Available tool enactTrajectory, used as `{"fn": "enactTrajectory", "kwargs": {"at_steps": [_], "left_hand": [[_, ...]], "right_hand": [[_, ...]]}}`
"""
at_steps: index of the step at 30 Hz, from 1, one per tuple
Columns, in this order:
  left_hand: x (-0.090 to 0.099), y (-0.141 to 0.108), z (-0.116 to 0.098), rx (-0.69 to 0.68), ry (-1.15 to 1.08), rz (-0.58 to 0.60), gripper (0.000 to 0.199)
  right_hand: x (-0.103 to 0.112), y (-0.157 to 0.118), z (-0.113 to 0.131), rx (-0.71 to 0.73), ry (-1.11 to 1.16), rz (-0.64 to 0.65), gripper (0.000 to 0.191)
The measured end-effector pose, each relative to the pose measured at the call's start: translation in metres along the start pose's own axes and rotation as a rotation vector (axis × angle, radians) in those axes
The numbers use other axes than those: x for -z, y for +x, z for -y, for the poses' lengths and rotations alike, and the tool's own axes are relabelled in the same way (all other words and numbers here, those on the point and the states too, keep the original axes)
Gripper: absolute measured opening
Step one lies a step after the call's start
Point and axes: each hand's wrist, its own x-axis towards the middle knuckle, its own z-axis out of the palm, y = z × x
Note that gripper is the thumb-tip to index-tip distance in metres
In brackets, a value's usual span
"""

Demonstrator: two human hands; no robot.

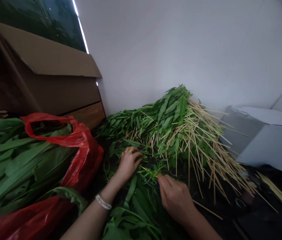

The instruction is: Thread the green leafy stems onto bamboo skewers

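Note:
In the head view, my right hand (174, 196) is closed around a thin wooden skewer (144, 169). Its pointed end sticks out to the left, and green stems (152, 173) are bunched on it just ahead of my fingers. My left hand (130, 161) is a little further away and to the left, fingers bent down among loose leafy greens (128, 143). Its fingertips are partly hidden, so what they pinch does not show. Below and between both hands lie more long-leaved greens (141, 206).
Skewered leafy greens (166, 110) are heaped against the white wall (181, 43), bare stick ends jutting toward the right. A red plastic bag (88, 160) full of leaves stands at left before a cardboard box (55, 93). At right are a white box (276, 140) and loose skewers (278, 193).

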Motion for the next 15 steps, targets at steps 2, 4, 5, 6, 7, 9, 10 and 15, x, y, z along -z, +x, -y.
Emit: {"fn": "enactTrajectory", "kwargs": {"at_steps": [2,4,5,6,7,9,10,15], "left_hand": [[0.006,0.002,-0.003,-0.002,-0.115,-0.112,0.015],[0.012,0.004,-0.007,0.023,-0.262,-0.157,0.016],[0.014,0.004,-0.01,0.045,-0.343,-0.155,0.016],[0.016,0.004,-0.012,0.072,-0.424,-0.145,0.017],[0.017,0.004,-0.015,0.099,-0.497,-0.129,0.018],[0.017,0.004,-0.019,0.143,-0.613,-0.078,0.02],[0.017,0.004,-0.02,0.158,-0.657,-0.044,0.021],[0.017,0.005,-0.022,0.219,-0.846,0.047,0.027]], "right_hand": [[0.0,0.0,-0.001,-0.005,0.002,-0.011,0.03],[0.001,0.0,-0.002,-0.015,0.004,-0.015,0.029],[0.001,0.0,-0.003,-0.023,0.004,-0.014,0.029],[0.001,0.0,-0.004,-0.033,0.002,-0.015,0.029],[0.001,0.0,-0.005,-0.044,0.0,-0.017,0.028],[0.001,0.0,-0.006,-0.066,-0.003,-0.023,0.028],[0.001,0.0,-0.006,-0.079,-0.004,-0.028,0.028],[0.0,-0.001,-0.008,-0.135,0.007,-0.043,0.027]]}}
